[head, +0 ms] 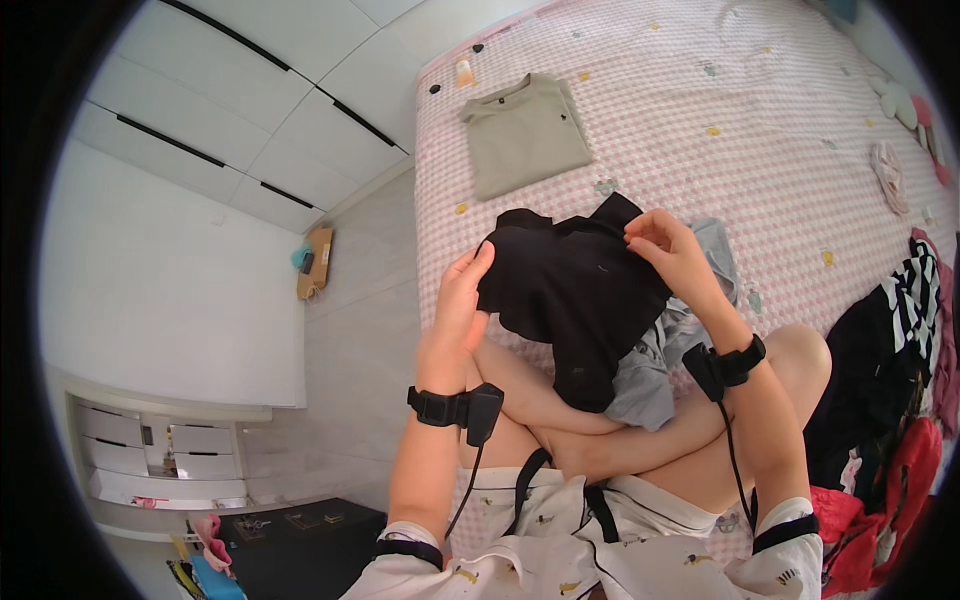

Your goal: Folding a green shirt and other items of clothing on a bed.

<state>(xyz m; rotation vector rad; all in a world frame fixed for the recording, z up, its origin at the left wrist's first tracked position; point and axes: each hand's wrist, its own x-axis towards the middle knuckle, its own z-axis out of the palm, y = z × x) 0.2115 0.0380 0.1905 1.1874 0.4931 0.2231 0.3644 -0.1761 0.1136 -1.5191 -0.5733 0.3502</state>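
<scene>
A black garment (577,285) is spread between my hands, above my crossed legs. Its left edge is pinched in my left hand (461,296), with the thumb on top. My right hand (667,251) is at the garment's upper right corner, thumb and fingertips together on the cloth. The garment's lower end hangs down over my shin. Under it, and partly hidden by it, lies a crumpled grey garment (645,397). Farther up the bed, a folded sage-green shirt (529,142) lies flat with its collar away from me.
I sit on a bed with a pink-and-white checked cover (660,150). A pile of clothes, with a black garment (862,375) and a red garment (892,517), lies at my right. White drawers (225,97) stand left of the bed. A small tube (464,71) lies near its far left corner.
</scene>
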